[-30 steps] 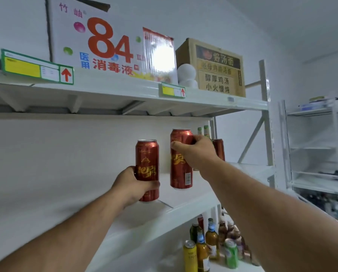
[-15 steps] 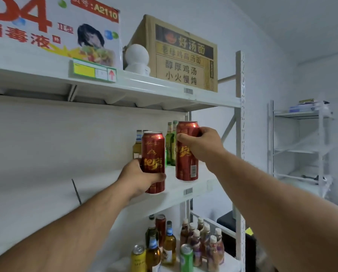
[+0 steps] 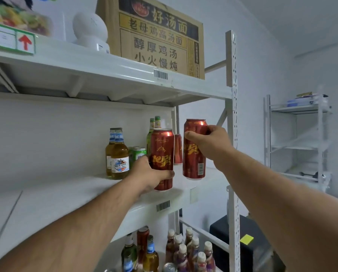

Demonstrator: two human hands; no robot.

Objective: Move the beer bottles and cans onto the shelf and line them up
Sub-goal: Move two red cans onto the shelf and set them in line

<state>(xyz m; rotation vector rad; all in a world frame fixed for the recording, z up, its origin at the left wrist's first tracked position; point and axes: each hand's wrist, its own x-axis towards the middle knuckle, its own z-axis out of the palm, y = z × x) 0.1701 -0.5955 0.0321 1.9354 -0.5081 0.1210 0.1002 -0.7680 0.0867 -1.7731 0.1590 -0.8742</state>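
Two red cans held upright over the white shelf (image 3: 207, 185) — left hand (image 3: 150, 173) wraps one can (image 3: 162, 154), right hand (image 3: 207, 142) clasps another (image 3: 193, 163); amber bottles (image 3: 118, 154) stand beyond the left grip.

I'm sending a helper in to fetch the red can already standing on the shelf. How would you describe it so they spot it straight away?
On the middle shelf, look behind the two red cans held by the left hand and right hand. The standing red can shows in the gap between them, right of the green bottles; no hand touches it.

Both red cans (image 3: 162, 158) have moved right, seemingly nearer the bottles (image 3: 118, 154).
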